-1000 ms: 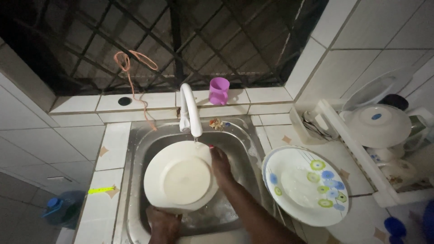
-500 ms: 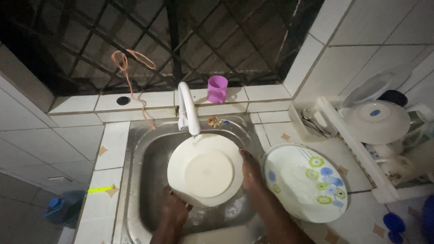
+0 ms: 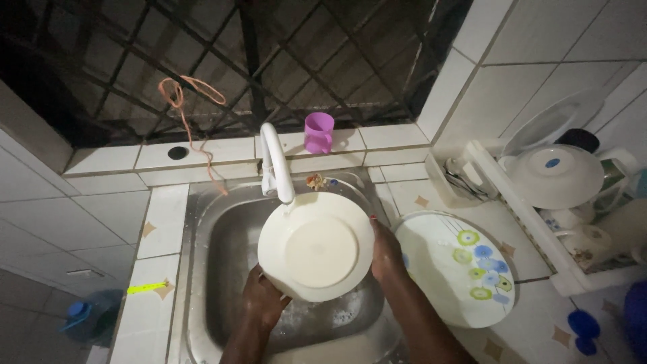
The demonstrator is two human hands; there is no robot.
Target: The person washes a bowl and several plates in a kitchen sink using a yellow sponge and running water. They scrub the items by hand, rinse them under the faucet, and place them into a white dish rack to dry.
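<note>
I hold a round white plate (image 3: pixel 317 246) over the steel sink (image 3: pixel 212 269), its bottom facing me, right under the spout of the white tap (image 3: pixel 276 165). My left hand (image 3: pixel 261 296) grips the plate's lower left rim. My right hand (image 3: pixel 385 251) holds its right rim. To the right, a large flowered plate (image 3: pixel 458 266) lies flat on the tiled counter, next to my right forearm.
A purple cup (image 3: pixel 318 132) stands on the ledge behind the tap, below a barred window. An orange cord (image 3: pixel 185 101) hangs at the left. A white dish rack (image 3: pixel 559 195) with bowls and lids fills the right side. A yellow-green item (image 3: pixel 147 288) lies on the sink's left edge.
The plate has moved to the right across the sink and sits under the tap spout. Both hands shifted right with it, keeping their grip on its rim.
</note>
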